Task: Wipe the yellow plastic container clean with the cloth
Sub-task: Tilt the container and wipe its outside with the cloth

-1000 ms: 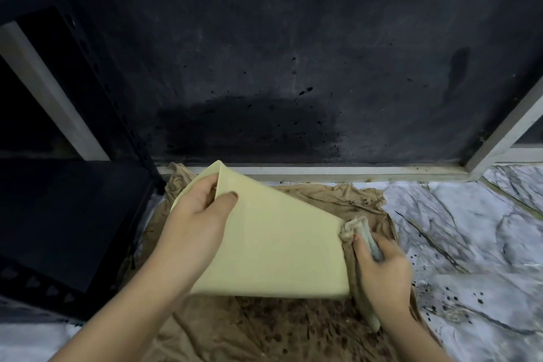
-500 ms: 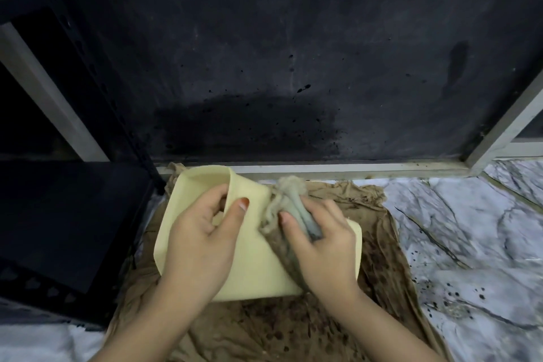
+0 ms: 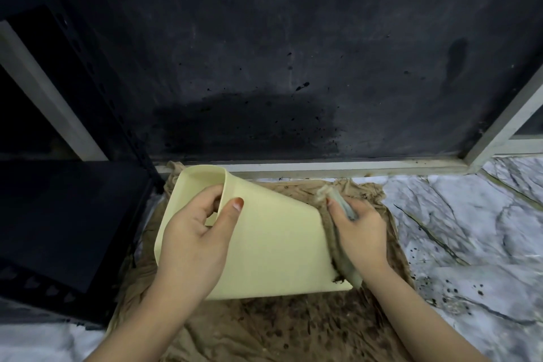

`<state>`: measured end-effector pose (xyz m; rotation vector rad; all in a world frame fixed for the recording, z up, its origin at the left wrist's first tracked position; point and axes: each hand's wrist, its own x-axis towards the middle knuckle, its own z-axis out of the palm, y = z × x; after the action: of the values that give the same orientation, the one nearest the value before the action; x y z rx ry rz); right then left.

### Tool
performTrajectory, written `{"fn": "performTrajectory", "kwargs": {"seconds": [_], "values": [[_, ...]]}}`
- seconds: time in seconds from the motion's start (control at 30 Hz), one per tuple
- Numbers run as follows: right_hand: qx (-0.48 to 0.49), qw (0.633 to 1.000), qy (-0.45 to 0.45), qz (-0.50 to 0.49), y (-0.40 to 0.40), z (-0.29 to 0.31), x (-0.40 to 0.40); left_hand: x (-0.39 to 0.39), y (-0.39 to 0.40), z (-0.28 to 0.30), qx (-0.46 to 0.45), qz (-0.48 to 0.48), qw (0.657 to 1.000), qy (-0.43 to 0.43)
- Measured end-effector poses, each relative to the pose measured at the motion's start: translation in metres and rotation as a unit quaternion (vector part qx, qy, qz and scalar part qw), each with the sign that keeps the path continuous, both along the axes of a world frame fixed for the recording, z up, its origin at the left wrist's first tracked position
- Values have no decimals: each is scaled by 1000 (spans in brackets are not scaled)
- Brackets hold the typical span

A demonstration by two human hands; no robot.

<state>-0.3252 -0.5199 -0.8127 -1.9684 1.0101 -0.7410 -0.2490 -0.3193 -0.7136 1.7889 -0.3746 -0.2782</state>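
A pale yellow plastic container [image 3: 276, 247] lies on its side, its open mouth facing far left and one flat outer wall turned up. My left hand [image 3: 195, 239] grips its rim, thumb on the outer wall and fingers curled inside the mouth. My right hand [image 3: 357, 232] is closed on a bunched, dirty grey-brown cloth [image 3: 342, 256], which it presses against the container's right edge. Part of the cloth hangs below the hand at the container's lower right corner.
A stained brown sheet [image 3: 293, 329] lies under the container on the white marbled floor [image 3: 470, 244]. A dark spattered panel [image 3: 279, 67] with a pale frame rises just behind. A black perforated shelf unit [image 3: 58, 220] stands at the left.
My right hand has moved with the cloth from the middle of the container's upper wall to its right edge. The container has turned slightly in my left hand.
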Motion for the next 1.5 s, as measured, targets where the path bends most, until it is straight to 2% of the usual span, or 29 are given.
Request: {"fn": "performTrajectory", "kwargs": {"seconds": [0.27, 0.53, 0.67, 0.83, 0.93, 1.1, 1.33, 1.5], "values": [[43, 998, 29, -42, -27, -40, -32, -3, 0, 2, 5, -17, 1000, 23], [53, 996, 33, -65, -11, -49, -58, 0, -2, 5, 27, -17, 997, 77], [11, 999, 17, -43, 8, -40, -62, 1, -3, 10, -11, 30, 994, 106], [-10, 998, -68, 11, 38, -23, -54, 3, -3, 7, 19, 52, 995, 80], [-13, 993, -103, 57, 54, -11, -45, 1, -3, 6, 6, 57, 997, 52], [-29, 983, -133, 126, 74, 21, -21, -6, -3, 1, -10, 48, 997, 53], [42, 979, -83, 182, 67, 41, 10, -11, -6, -6, -27, 36, 997, 55], [44, 989, -28, 138, 46, 20, 5, -10, -5, -12, -46, 29, 997, 54]]}}
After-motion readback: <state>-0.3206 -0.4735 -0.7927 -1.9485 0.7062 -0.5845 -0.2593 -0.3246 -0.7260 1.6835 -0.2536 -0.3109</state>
